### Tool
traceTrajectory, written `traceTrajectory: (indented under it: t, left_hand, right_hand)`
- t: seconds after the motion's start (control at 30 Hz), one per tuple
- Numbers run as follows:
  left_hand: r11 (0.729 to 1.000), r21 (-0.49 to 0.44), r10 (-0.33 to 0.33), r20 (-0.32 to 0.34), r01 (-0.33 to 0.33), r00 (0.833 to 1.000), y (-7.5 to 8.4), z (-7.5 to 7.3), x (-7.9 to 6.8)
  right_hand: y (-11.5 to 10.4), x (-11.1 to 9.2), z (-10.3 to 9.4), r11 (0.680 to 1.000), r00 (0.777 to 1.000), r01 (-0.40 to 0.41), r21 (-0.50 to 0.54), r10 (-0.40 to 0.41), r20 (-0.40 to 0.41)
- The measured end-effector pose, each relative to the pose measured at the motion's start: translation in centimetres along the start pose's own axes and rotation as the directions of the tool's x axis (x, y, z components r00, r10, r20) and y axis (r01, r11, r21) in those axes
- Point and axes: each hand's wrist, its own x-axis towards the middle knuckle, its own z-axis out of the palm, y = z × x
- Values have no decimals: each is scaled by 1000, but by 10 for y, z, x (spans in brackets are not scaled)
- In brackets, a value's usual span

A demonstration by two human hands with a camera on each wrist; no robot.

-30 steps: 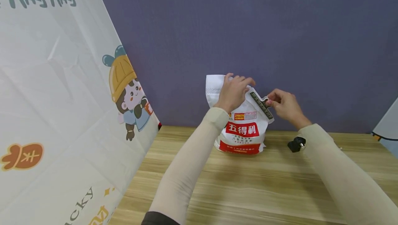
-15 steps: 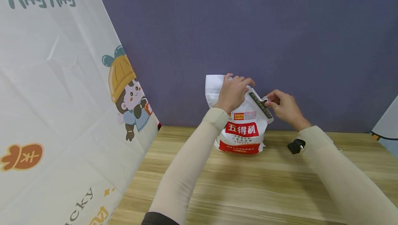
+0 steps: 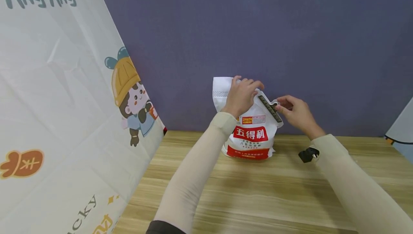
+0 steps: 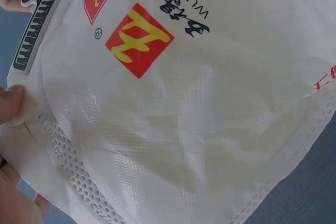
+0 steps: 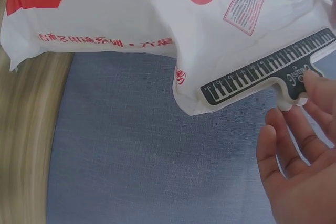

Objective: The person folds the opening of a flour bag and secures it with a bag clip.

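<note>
A white woven flour bag (image 3: 250, 148) with red print stands upright on the wooden table (image 3: 258, 198), against the dark backdrop. My left hand (image 3: 240, 97) grips its top edge; in the left wrist view the thumb (image 4: 10, 103) lies on the front of the folded rim. A wide clip with a piano-key pattern (image 5: 268, 69) sits across the bag's upper right corner. Its handle is pinched between the thumb and fingers of my right hand (image 3: 297, 113). The other fingers (image 5: 270, 156) of that hand curve below the handle, off the bag.
Behind the bag rises a dark blue-grey backdrop (image 3: 180, 47). A white printed sheet (image 3: 64, 101) with cartoon figures slants along the left side. On the right wrist is a small black device (image 3: 308, 155).
The right wrist and forearm have dropped slightly while the fingers stay on the clip's handle. The left hand, bag and clip hold nearly the same place.
</note>
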Motion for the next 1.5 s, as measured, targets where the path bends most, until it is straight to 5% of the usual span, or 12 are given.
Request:
traceTrajectory:
  t: [0.37, 0.83, 1.23, 1.5]
  left_hand:
    - [1000, 0, 2, -8, -2, 1000, 0, -2, 1]
    - [1000, 16, -6, 14, 6, 1000, 0, -5, 5]
    - [998, -29, -60, -62, 58, 996, 0, -12, 4]
    - [996, -75, -64, -210, 49, 976, 0, -10, -2]
  right_hand:
    - [4, -15, -8, 1000, 1000, -29, -3, 29, -10]
    - [10, -45, -16, 998, 991, -63, -10, 64, 119]
    - [18, -75, -9, 998, 986, -59, 13, 57, 156]
    - [20, -89, -6, 998, 985, -52, 44, 44, 164]
